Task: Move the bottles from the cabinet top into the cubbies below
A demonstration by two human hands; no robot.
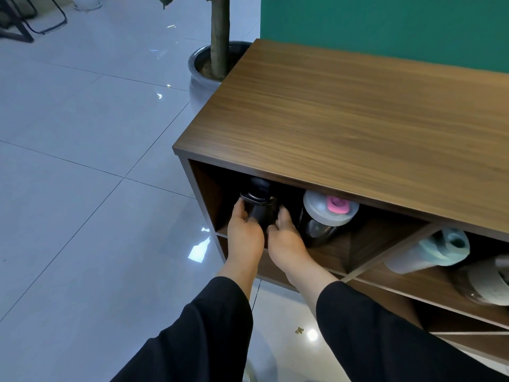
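A black bottle (259, 206) stands inside the upper left cubby of the wooden cabinet (344, 119). My left hand (243, 232) grips its left side and my right hand (286, 241) holds its right side. Right beside it in the same cubby stands a dark shaker bottle with a grey lid and pink cap (326, 216). The cubby to the right holds a pale bottle with a teal lid (438, 252) lying tilted, and a grey-lidded bottle (487, 285) at the frame's edge. No bottle stands on the visible part of the cabinet top.
A grey ceramic pot (201, 75) with a tree trunk stands on the floor behind the cabinet's left end. A green wall (385, 23) backs the cabinet. Glossy white floor tiles (82, 161) spread to the left, with dark chair legs (24, 23) far off.
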